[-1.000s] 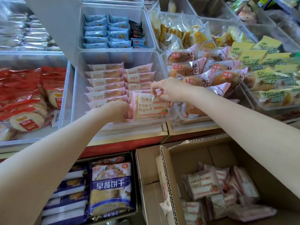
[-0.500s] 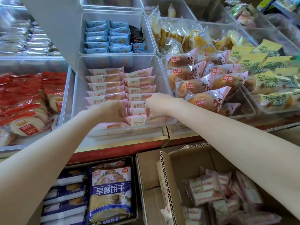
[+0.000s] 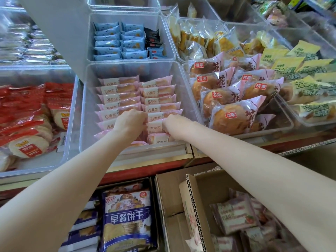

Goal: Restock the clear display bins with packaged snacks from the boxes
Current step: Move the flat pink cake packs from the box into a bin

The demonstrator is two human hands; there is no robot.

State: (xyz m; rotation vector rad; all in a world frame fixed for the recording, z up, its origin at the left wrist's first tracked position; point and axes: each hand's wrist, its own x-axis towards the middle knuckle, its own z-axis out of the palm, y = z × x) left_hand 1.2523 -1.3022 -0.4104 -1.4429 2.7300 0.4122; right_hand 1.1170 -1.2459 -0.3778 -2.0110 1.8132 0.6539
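A clear bin (image 3: 116, 70) in the middle of the shelf holds two columns of pink snack packs (image 3: 118, 96). Both my hands are inside it near its front. My left hand (image 3: 130, 122) has its fingers curled at the left edge of a pink pack (image 3: 155, 127) in the right column. From the other side, my right hand (image 3: 172, 124) grips the same pack's right edge. My hands hide part of this pack. Below the shelf at the right, an open cardboard box (image 3: 169, 195) holds several more pink packs (image 3: 236, 217).
Neighbouring clear bins hold red rice-cracker bags (image 3: 27, 113), blue packs (image 3: 118, 42), pink-wrapped buns (image 3: 234, 113) and yellow-green packs (image 3: 309, 99). A blue biscuit bag (image 3: 127, 219) lies in a box at the lower left. A red shelf edge (image 3: 145, 170) runs under my forearms.
A second ago both hands held one pink pack upright above the bin's front. They lowered it into the right column, and both hands now sit lower, against the row.
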